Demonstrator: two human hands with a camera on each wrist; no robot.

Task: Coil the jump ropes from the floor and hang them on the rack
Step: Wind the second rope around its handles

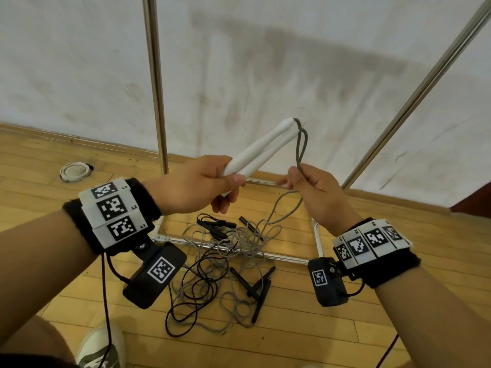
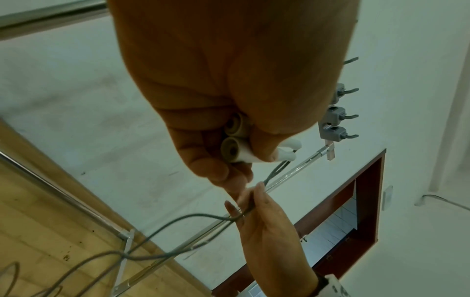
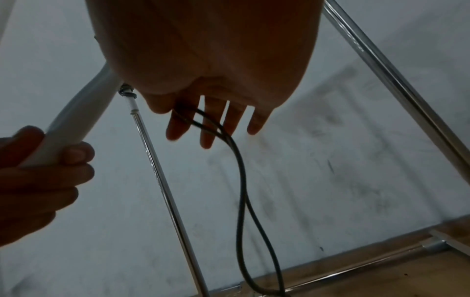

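A scuffed white wall (image 1: 265, 62) rises behind the fingers above a wooden plank floor (image 1: 292, 335); a round white plastic lid (image 1: 75, 171) lies far left, a grey-green canvas shoe (image 1: 102, 346) below, near the frame's bottom edge.

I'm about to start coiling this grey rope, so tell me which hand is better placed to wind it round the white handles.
Right. The right hand already pinches the grey cord just below the two white plastic handles, while the left hand grips both handles together as an anchor.

Head view looks down; wrist views close, sharing the rack (image 1: 155, 75).
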